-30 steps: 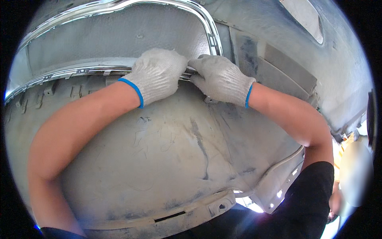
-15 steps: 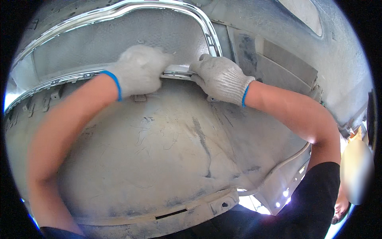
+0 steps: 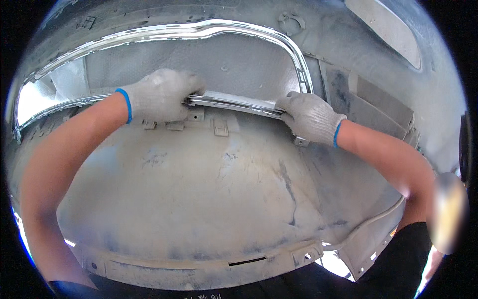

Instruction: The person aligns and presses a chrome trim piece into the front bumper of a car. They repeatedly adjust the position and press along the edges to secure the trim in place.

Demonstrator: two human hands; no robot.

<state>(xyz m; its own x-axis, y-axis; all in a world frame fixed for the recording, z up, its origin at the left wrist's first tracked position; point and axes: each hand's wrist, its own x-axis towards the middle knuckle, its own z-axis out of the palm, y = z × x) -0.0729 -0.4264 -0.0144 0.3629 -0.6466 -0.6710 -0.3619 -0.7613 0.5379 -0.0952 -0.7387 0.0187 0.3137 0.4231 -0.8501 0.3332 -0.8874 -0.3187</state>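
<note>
A shiny chrome trim frame (image 3: 234, 103) lines a long opening in a large grey-beige bumper cover (image 3: 209, 174), whose rough inner side faces me. My left hand (image 3: 162, 94), in a white knit glove with a blue cuff, has its fingers curled round the frame's lower rail left of the middle. At the rail's right end, near the corner, my right hand (image 3: 313, 117) in a matching glove pinches the same rail. Fingertips of both hands are partly hidden behind the trim. Between the hands a stretch of rail lies bare.
Small mounting tabs (image 3: 220, 127) stick out below the rail. Behind the opening lies a silvery padded sheet (image 3: 174, 62). A slotted flange (image 3: 199, 274) forms the bumper's near edge, close to my body. Part of another person (image 3: 435, 264) shows at the right rim.
My left hand has slid left along the rail, widening the gap between my hands. The right hand keeps its hold near the corner. The whole view has shifted, so the bumper appears lower and further right.
</note>
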